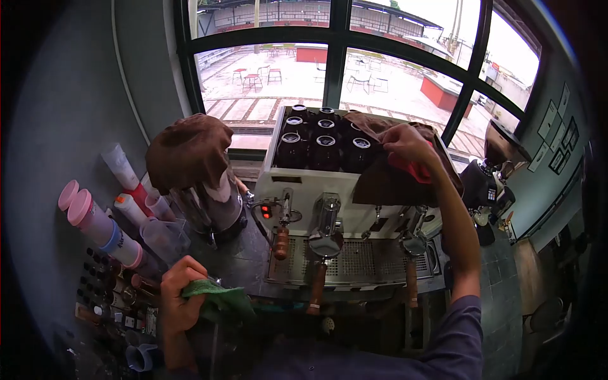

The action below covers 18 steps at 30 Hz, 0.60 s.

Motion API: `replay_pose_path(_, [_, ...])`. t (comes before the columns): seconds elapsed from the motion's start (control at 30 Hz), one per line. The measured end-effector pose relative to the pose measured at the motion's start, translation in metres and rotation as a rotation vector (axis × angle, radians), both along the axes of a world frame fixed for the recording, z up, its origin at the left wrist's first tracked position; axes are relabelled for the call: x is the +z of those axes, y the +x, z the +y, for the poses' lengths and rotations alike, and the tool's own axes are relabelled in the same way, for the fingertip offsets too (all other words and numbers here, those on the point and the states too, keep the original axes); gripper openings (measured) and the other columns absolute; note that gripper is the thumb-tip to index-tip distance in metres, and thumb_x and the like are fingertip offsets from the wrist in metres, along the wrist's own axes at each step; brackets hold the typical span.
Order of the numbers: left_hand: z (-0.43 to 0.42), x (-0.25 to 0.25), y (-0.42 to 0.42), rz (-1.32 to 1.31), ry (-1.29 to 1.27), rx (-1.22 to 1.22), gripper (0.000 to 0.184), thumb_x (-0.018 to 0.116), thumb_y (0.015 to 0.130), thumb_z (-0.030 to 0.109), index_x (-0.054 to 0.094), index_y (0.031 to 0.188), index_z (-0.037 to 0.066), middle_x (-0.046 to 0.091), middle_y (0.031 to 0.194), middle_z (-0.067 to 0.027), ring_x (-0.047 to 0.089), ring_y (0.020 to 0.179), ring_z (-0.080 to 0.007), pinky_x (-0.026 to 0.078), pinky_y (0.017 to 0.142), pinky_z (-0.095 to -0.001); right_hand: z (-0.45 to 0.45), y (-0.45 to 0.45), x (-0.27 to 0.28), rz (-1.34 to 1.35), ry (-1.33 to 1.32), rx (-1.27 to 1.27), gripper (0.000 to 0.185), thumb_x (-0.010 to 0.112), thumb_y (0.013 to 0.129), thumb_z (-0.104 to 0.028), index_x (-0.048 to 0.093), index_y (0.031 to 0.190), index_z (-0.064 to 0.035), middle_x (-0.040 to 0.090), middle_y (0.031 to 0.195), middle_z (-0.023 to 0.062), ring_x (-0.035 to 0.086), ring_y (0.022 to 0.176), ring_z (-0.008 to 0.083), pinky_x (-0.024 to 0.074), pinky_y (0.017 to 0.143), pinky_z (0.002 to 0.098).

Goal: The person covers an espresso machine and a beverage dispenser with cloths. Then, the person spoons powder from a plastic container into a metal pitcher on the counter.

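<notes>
Clamping green cloth (221,299) in left hand (180,296), fingers curled; pinching brown cloth (386,182) with right hand (410,144), fingers together; atop coffee machine (329,183), beside dark cups (325,152)

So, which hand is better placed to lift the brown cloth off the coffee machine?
Probably the right hand: it appears to pinch the brown cloth beside the dark cups. The left hand is farther away, low down, and holds a green cloth.
</notes>
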State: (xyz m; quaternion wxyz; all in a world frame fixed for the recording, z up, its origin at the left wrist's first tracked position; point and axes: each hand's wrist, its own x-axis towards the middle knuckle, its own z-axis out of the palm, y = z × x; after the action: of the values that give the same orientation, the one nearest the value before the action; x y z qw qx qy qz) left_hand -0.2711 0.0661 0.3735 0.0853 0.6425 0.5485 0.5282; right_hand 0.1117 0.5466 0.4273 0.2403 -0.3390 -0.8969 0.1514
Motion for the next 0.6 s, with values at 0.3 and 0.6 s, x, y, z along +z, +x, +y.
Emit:
replay_pose_path(0.3, [0.014, 0.055, 0.020, 0.111, 0.060, 0.142, 0.010, 0.070, 0.080, 0.009, 0.064, 0.082, 0.001, 0.057, 0.071, -0.0057, 0.052, 0.064, -0.0148, 0.037, 0.059, -0.0290, 0.068, 0.172, 0.042, -0.254, 0.049, -1.052, 0.044, 0.077, 0.079, -0.030, 0.075, 0.111, 0.0002, 0.072, 0.118, 0.0259, 0.069, 0.116, 0.0388, 0.0545, 0.097, 0.0468])
replay_pose_path(0.6, [0.053, 0.127, 0.082, 0.253, 0.001, 0.032, 0.009, 0.071, 0.077, 0.007, 0.071, 0.083, 0.001, 0.068, 0.070, -0.0055, 0.066, 0.064, -0.0129, 0.047, 0.059, -0.0253, -0.172, -0.014, 0.077, 0.176, -0.175, 0.254, 0.052, 0.080, 0.087, -0.014, 0.065, 0.136, -0.0058, 0.074, 0.109, 0.0085, 0.071, 0.099, 0.0152, 0.0565, 0.087, 0.0338])
